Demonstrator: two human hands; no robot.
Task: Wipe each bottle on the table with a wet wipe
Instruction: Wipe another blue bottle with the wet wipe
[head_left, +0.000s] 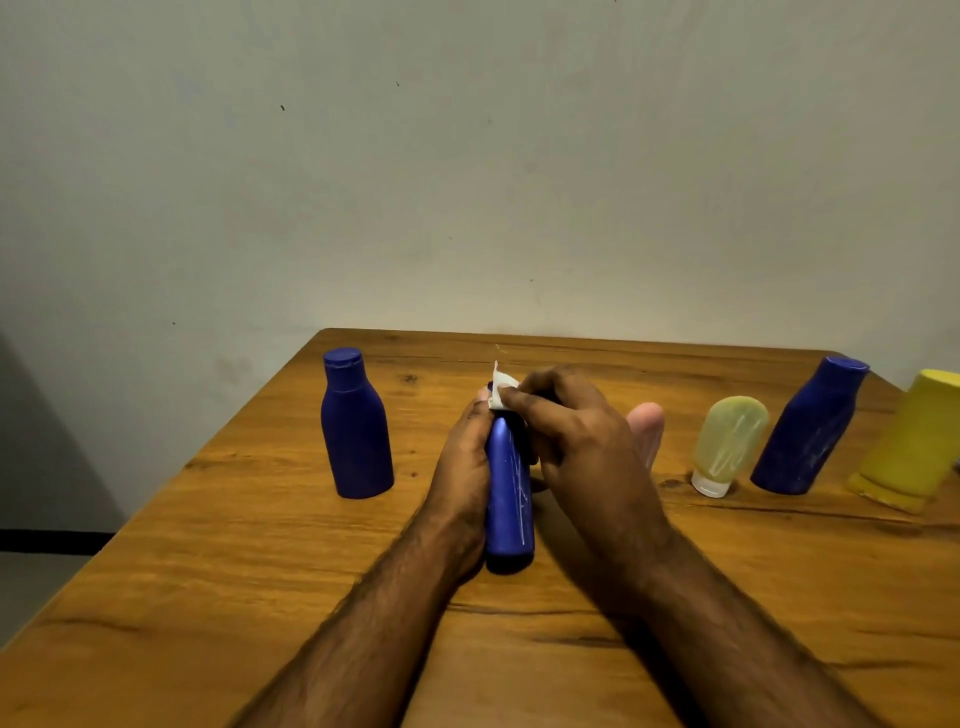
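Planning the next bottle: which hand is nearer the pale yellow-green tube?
Right hand: just left of the pale tube. Left hand is farther, beyond the held blue bottle.

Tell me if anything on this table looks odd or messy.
Nothing spilled or tipped. White scratchy streaks mark the blue bottle being held, the small clear bottle and the blue bottle on the right. The blue bottle on the left looks clean.

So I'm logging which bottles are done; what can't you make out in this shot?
Head view only:
- Cap of the held blue bottle: covered by the wet wipe and both hands, left, right.
- Pink bottle: mostly hidden behind the right hand.
- Yellow bottle: cut off by the right edge.
- Which standing bottles are already wiped: not visible.
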